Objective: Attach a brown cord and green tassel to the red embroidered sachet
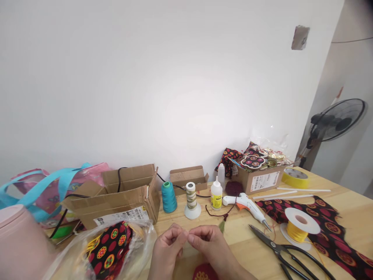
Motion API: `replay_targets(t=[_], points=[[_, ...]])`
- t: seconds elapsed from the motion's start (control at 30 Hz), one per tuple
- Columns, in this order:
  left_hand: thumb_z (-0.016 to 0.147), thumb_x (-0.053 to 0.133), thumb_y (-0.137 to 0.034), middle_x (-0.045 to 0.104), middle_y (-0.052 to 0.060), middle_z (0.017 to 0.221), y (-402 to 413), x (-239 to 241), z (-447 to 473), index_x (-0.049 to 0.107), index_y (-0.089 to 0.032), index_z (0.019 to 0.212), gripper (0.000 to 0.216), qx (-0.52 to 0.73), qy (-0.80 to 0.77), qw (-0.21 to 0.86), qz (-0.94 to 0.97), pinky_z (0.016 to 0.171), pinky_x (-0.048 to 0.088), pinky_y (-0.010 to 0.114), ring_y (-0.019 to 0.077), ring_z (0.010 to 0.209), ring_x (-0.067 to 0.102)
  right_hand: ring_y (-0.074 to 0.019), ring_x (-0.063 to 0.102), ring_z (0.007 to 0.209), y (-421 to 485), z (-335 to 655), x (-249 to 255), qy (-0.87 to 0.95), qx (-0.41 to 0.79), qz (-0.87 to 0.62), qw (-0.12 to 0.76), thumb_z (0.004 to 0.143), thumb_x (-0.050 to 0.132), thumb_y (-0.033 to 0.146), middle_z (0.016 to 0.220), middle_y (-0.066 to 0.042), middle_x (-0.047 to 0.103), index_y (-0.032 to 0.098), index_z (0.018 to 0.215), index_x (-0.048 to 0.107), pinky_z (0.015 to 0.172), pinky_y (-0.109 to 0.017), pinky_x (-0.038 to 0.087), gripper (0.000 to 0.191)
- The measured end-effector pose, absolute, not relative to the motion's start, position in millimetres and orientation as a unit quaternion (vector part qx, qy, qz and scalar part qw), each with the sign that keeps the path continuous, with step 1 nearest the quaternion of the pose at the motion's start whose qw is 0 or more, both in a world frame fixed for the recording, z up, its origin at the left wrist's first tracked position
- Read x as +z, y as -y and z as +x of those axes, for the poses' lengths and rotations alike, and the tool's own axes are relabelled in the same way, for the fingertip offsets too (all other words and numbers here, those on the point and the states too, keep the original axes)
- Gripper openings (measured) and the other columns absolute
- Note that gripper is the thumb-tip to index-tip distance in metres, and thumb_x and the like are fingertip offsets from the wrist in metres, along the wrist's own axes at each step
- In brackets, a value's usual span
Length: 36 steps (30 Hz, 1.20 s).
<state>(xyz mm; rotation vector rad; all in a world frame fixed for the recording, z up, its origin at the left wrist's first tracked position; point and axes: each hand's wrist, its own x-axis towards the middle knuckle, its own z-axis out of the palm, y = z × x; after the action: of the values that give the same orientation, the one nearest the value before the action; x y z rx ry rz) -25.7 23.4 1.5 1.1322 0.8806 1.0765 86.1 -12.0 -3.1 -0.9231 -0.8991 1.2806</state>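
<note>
Low in the middle of the head view, my left hand (170, 249) and my right hand (211, 247) meet with thumbs and fingertips pinched together. Whatever lies between the fingertips is too small or hidden to name. Under my right hand, at the bottom edge, a red piece with a gold pattern (204, 273) partly shows. A dark cord with a green tassel (222, 226) lies just behind my right hand. Beyond the hands stand a teal thread cone (169, 197), a spool of pale metallic thread (191, 198) and a yellow-labelled glue bottle (216, 196).
On the right are black scissors (279, 249), a white glue gun (247, 206), a yellow cord spool (298, 229) and patterned fabric (329, 229). A plastic bag of patterned fabric (112, 249) and an open cardboard box (125, 198) stand left. A filled box (264, 179) sits behind.
</note>
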Motion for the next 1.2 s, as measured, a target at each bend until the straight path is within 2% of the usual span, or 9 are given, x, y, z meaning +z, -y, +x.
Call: replay_targets(t=[0.17, 0.3, 0.4, 0.6, 0.73, 0.93, 1.03, 1.2], points=[[0.055, 0.066, -0.036, 0.037, -0.006, 0.049, -24, 0, -25, 0.055, -0.011, 0.048, 0.028, 0.462, -0.390, 0.623, 0.497, 0.039, 0.020, 0.017, 0.0028, 0.041, 0.026, -0.0066, 0.042, 0.048, 8, 88, -8, 0.371, 0.540, -0.418, 0.629, 0.053, 0.071, 0.034, 0.051, 0.001, 0.057, 0.011, 0.058, 0.065, 0.049, -0.018, 0.031, 0.023], [0.056, 0.065, -0.036, 0.044, -0.004, 0.055, -25, -4, -25, 0.062, -0.013, 0.062, 0.025, 0.452, -0.387, 0.638, 0.489, 0.041, 0.024, 0.017, 0.0037, 0.044, 0.030, -0.0080, 0.045, 0.050, 8, 88, -11, 0.372, 0.542, -0.413, 0.631, 0.055, 0.071, 0.034, 0.054, -0.001, 0.059, 0.011, 0.060, 0.066, 0.051, -0.019, 0.033, 0.024], [0.058, 0.064, -0.038, 0.043, -0.004, 0.053, -26, -8, -26, 0.064, -0.013, 0.069, 0.027, 0.432, -0.380, 0.669, 0.470, 0.040, 0.025, 0.017, 0.0045, 0.044, 0.032, -0.0101, 0.048, 0.054, 10, 87, -9, 0.368, 0.557, -0.390, 0.635, 0.057, 0.069, 0.035, 0.055, -0.002, 0.059, 0.011, 0.063, 0.066, 0.052, -0.020, 0.036, 0.026], [0.057, 0.065, -0.034, 0.036, -0.006, 0.053, -28, -8, -27, 0.059, -0.013, 0.052, 0.023, 0.451, -0.373, 0.648, 0.487, 0.038, 0.020, 0.016, 0.0025, 0.042, 0.026, -0.0046, 0.037, 0.041, 11, 86, -9, 0.334, 0.573, -0.410, 0.626, 0.053, 0.072, 0.035, 0.044, 0.003, 0.050, 0.012, 0.057, 0.065, 0.045, -0.017, 0.032, 0.024], [0.053, 0.067, -0.035, 0.034, -0.007, 0.049, -29, -6, -26, 0.052, -0.012, 0.045, 0.029, 0.464, -0.393, 0.621, 0.495, 0.036, 0.018, 0.016, 0.0026, 0.040, 0.024, -0.0068, 0.042, 0.047, 10, 86, -11, 0.362, 0.565, -0.404, 0.622, 0.056, 0.070, 0.035, 0.051, 0.000, 0.056, 0.011, 0.060, 0.065, 0.049, -0.018, 0.033, 0.024], [0.058, 0.063, -0.037, 0.040, -0.005, 0.051, -29, -4, -26, 0.058, -0.012, 0.052, 0.027, 0.460, -0.412, 0.577, 0.535, 0.038, 0.020, 0.016, 0.0041, 0.043, 0.026, -0.0090, 0.042, 0.053, 12, 85, -8, 0.433, 0.469, -0.448, 0.626, 0.061, 0.065, 0.034, 0.055, -0.001, 0.057, 0.011, 0.061, 0.065, 0.051, -0.019, 0.033, 0.023], [0.059, 0.062, -0.038, 0.041, -0.005, 0.052, -28, -4, -27, 0.060, -0.012, 0.056, 0.027, 0.452, -0.413, 0.575, 0.542, 0.039, 0.021, 0.016, 0.0040, 0.043, 0.028, -0.0097, 0.043, 0.054, 12, 85, -8, 0.438, 0.461, -0.453, 0.625, 0.062, 0.065, 0.034, 0.057, -0.002, 0.058, 0.010, 0.062, 0.065, 0.052, -0.020, 0.034, 0.023], [0.056, 0.064, -0.039, 0.038, -0.006, 0.049, -27, -4, -27, 0.055, -0.012, 0.050, 0.029, 0.455, -0.407, 0.584, 0.536, 0.037, 0.018, 0.017, 0.0032, 0.040, 0.026, -0.0090, 0.042, 0.053, 11, 84, -8, 0.444, 0.461, -0.446, 0.626, 0.062, 0.064, 0.033, 0.056, -0.001, 0.055, 0.011, 0.062, 0.065, 0.051, -0.019, 0.033, 0.022]])
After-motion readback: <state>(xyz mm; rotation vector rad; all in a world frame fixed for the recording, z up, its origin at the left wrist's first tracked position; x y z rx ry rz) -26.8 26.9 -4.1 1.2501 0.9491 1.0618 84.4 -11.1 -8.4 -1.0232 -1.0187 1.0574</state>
